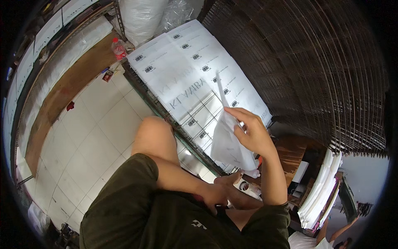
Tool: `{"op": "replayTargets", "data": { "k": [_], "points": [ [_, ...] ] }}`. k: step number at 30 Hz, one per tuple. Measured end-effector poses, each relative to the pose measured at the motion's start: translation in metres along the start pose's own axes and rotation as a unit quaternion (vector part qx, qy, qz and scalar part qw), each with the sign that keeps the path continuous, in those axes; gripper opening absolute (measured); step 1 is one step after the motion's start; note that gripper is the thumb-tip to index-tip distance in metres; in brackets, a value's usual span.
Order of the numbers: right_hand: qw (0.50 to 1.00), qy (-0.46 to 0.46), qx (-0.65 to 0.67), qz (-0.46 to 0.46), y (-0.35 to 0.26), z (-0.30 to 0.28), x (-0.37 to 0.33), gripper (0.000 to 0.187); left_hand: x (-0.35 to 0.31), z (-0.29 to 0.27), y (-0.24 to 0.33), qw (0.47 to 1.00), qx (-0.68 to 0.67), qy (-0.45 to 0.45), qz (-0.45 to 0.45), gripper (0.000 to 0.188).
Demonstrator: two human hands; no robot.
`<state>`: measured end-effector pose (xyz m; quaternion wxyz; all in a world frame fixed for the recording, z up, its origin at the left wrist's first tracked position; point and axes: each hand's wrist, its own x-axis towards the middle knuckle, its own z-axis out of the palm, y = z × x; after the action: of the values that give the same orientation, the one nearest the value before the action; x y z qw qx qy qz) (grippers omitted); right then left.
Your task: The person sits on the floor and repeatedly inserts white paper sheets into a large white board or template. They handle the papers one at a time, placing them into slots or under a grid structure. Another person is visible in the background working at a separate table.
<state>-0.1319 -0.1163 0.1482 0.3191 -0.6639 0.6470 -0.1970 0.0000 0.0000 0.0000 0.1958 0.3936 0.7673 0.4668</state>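
My right hand [249, 129] pinches a thin white sheet [229, 143] between thumb and fingers, with the sheet hanging down and its upper edge folded to a narrow strip. Beneath and beyond it lie white printed sheets [166, 74] with dark lettering and small repeated marks, spread over a wire rack [207, 103]. The rack's bars show through at the near part. My left hand [213, 196] rests low by my lap, close to my bare foot [228, 178]; its fingers point down and are mostly hidden, so I cannot make out what they hold.
Dark stacked wire racks [306, 62] tower at the right. A red-labelled plastic bottle [119, 50] stands by the far left corner, near white plastic bags [143, 18]. White folded layers [319, 191] hang at lower right, where another person's arm [344, 228] reaches up. Tiled floor [99, 124] lies left.
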Motion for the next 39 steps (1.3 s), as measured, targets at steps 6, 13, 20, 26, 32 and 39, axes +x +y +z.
{"op": "replayTargets", "data": {
  "k": [6,13,20,26,32,39],
  "points": [
    [0.989,0.118,0.087,0.002,-0.015,-0.012,0.053,0.062,0.027,0.014,-0.069,0.942,0.195,0.268,0.061,0.093],
    [0.859,0.373,0.339,0.094,0.111,0.026,0.049,0.072,0.022,-0.008,-0.055,0.977,0.022,0.211,0.034,0.072],
    [0.786,0.386,0.443,0.194,0.247,0.186,0.048,0.078,0.041,0.011,-0.069,0.967,-0.05,-0.104,-0.227,0.058],
    [0.772,0.352,0.461,0.263,0.284,0.247,0.061,0.081,-0.021,-0.077,-0.063,0.976,-0.031,-0.014,-0.215,0.051],
    [0.789,0.344,0.417,0.293,0.3,0.276,0.064,0.081,-0.047,-0.119,-0.069,0.963,-0.045,0.137,-0.229,0.032],
    [0.793,0.368,0.404,0.27,0.313,0.28,0.058,0.081,-0.033,-0.129,-0.065,0.964,-0.006,0.09,-0.249,0.033]
  ]
}}
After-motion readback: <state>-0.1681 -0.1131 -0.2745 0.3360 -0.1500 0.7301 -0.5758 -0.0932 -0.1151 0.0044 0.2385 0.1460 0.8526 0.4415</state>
